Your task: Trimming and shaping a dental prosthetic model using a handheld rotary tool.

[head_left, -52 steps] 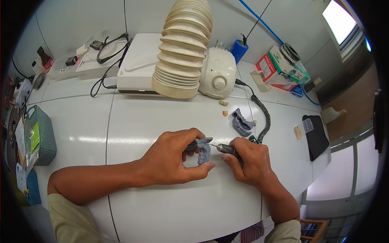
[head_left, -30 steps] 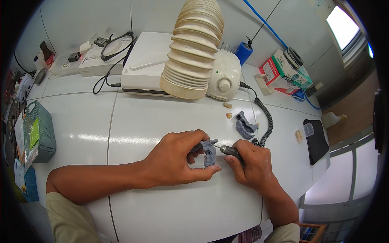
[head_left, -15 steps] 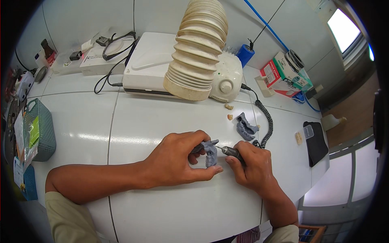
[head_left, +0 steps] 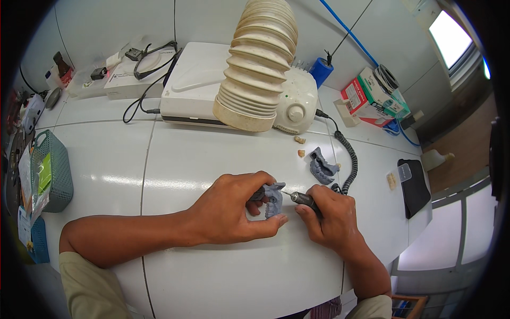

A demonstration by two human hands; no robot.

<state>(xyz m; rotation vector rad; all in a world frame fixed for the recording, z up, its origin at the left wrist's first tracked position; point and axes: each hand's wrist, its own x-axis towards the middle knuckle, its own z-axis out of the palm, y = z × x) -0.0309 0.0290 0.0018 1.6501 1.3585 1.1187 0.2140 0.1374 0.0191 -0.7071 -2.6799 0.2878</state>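
My left hand (head_left: 228, 210) grips a grey dental model (head_left: 273, 201), an arch with teeth, between thumb and fingers above the white table. In my right hand (head_left: 334, 215) is a dark rotary handpiece (head_left: 304, 200), its thin bur pointing left at the model's upper edge. Whether the bur touches the model I cannot tell. A second grey dental model (head_left: 322, 166) lies on the table just beyond my right hand. Two small tooth-coloured pieces (head_left: 300, 153) rest to the left of it.
A ribbed suction hose (head_left: 257, 69) hangs over a white machine (head_left: 196, 80). The handpiece's control unit (head_left: 296, 103) feeds a coiled cord (head_left: 348, 154) on the right. Green basket (head_left: 59, 173) at left; glove boxes (head_left: 366, 98) and a black pouch (head_left: 414, 189) at right.
My left hand and the dental model have shifted very slightly left, widening the gap to the handpiece's body. My right hand stays almost where it was.
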